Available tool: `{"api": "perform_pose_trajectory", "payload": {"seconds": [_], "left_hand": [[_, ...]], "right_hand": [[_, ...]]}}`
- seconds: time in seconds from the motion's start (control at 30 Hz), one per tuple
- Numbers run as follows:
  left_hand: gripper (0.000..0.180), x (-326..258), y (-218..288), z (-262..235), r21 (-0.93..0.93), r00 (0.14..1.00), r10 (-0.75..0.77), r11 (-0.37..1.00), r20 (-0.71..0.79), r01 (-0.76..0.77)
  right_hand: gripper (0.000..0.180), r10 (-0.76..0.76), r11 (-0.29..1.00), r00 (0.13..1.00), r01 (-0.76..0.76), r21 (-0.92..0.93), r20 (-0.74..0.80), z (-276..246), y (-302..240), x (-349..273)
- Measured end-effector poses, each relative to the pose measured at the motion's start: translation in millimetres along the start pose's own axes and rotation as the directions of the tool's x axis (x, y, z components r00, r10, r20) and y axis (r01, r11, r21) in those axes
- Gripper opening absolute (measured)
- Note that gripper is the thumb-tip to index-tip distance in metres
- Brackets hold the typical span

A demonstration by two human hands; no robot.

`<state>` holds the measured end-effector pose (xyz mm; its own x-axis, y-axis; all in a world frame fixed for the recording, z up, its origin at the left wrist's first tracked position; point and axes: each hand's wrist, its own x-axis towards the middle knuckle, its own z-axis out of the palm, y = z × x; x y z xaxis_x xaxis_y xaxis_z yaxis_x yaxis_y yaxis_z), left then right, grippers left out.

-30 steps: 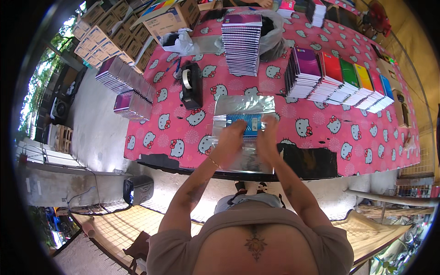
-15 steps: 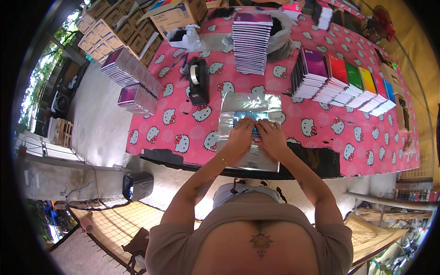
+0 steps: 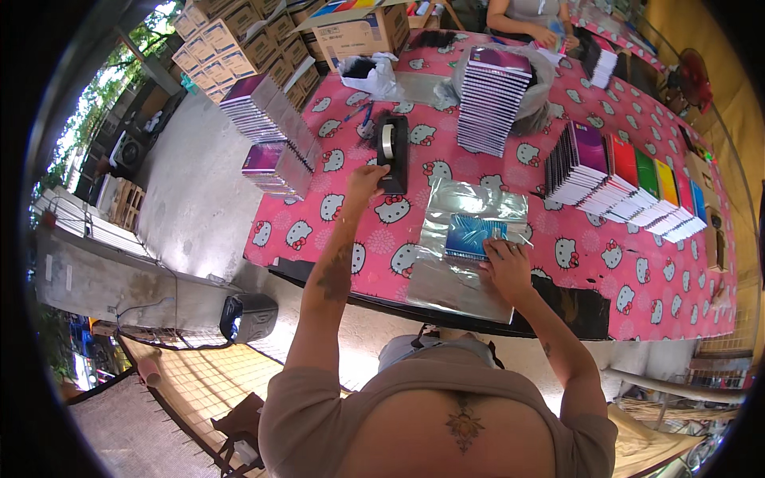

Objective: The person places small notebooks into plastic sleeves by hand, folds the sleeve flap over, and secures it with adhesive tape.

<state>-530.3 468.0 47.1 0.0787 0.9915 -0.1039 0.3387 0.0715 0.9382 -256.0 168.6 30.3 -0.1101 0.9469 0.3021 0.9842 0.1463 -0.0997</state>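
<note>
A blue spiral notebook (image 3: 470, 235) lies on a sheet of clear, shiny plastic film (image 3: 446, 291) at the table's near edge. On the notebook's right side rests my right hand (image 3: 508, 264), fingers laid out over the cover and film. My left hand (image 3: 368, 183) is at the near end of a black tape dispenser (image 3: 395, 177), fingertips pinched together against it. Whatever is between those fingertips is too small to make out. A pale roll of tape (image 3: 388, 142) sits in the dispenser.
Tall notebook stacks stand at the table's middle (image 3: 492, 99) and left edge (image 3: 275, 163). Coloured notebook rows (image 3: 629, 179) fill the right. Cartons (image 3: 362, 38) and a white plastic bag (image 3: 371, 76) are at the far left. Across the table, another person's hands (image 3: 554, 38) handle something.
My left hand has left the notebook and reached forward and left to the tape dispenser. My right hand stays on the notebook, now at its right side, uncovering the blue cover. The view has shifted.
</note>
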Motion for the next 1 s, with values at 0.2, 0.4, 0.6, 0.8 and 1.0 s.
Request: {"api": "perform_pose_trajectory", "payload": {"seconds": [0.2,0.4,0.6,0.8,1.0], "left_hand": [[0.017,-22,-53,16,-0.563,0.994,0.054,0.826,0.092,0.007],[0.017,-27,-40,-4,0.123,0.982,0.131,0.986,-0.137,-0.114],[0.022,-111,12,60,0.029,0.935,0.195,0.977,0.296,-0.213],[0.037,-174,41,155,0.658,0.930,0.227,0.658,0.289,-0.366],[0.052,-181,34,143,0.751,0.913,0.199,0.520,0.357,-0.407]], "right_hand": [[0.045,-0.005,1.000,0.999,0.005,0.011,-0.049,4,5,-3],[0.043,-0.050,0.996,0.997,0.054,0.070,-0.062,-2,5,1],[0.041,-0.061,0.992,0.995,0.070,0.108,-0.084,-4,9,1],[0.039,-0.106,0.992,0.986,0.115,0.059,-0.126,3,15,-1],[0.050,-0.050,0.983,0.996,0.063,0.173,-0.077,-14,20,4]]}}
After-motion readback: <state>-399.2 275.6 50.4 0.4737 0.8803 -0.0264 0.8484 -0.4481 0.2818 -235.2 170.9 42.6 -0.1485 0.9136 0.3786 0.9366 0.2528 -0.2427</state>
